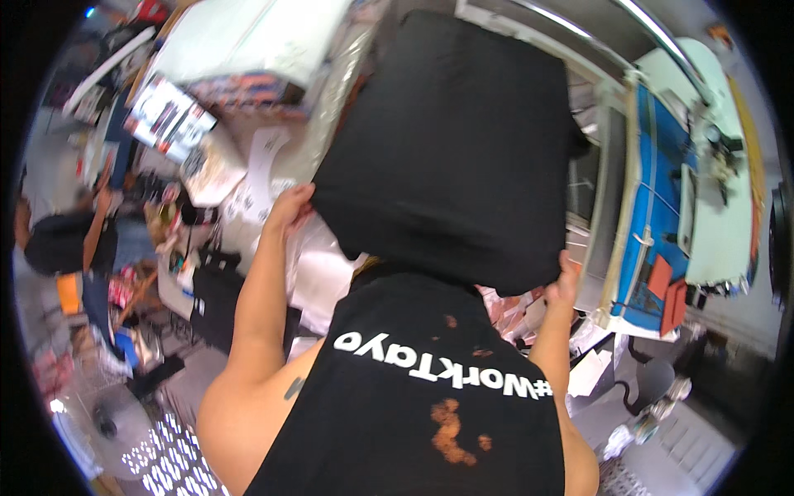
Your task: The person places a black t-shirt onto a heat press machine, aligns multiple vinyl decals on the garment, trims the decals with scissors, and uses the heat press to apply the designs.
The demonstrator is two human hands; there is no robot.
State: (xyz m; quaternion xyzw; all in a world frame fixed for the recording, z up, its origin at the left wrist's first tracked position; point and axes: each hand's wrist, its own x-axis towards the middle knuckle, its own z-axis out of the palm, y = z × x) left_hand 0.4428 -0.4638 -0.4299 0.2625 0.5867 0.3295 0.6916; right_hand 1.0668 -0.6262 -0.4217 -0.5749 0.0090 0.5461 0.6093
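Just ahead of the black sleeveless top [372, 422], a broad black cloth [451, 149] spreads away from the body, filling the space between two bare hands. Its longer axis appears to run from the near edge, by the top's neckline, toward the far edge, leaning a little to the right, though the fisheye bend makes that uncertain. The left hand [291, 208] grasps the cloth's left side near the near-left corner, thumb at the border; the right hand [564, 285] takes hold at the near-right corner, its fingers partly hidden by the fabric, so how firmly it clasps I cannot tell. From both grips the bulk of the cloth lies forward and inward; the right hand sits closer to the near edge, the left somewhat farther forward. What, if anything, supports the cloth underneath is concealed. Beyond its left side are a strip of white paper [265, 165] and a large white stack [248, 37]; past its right side stands a blue panel [663, 190] with orange-red pieces [674, 306] at its near end. Well apart, far left, is a dark-clothed co-worker [66, 244].
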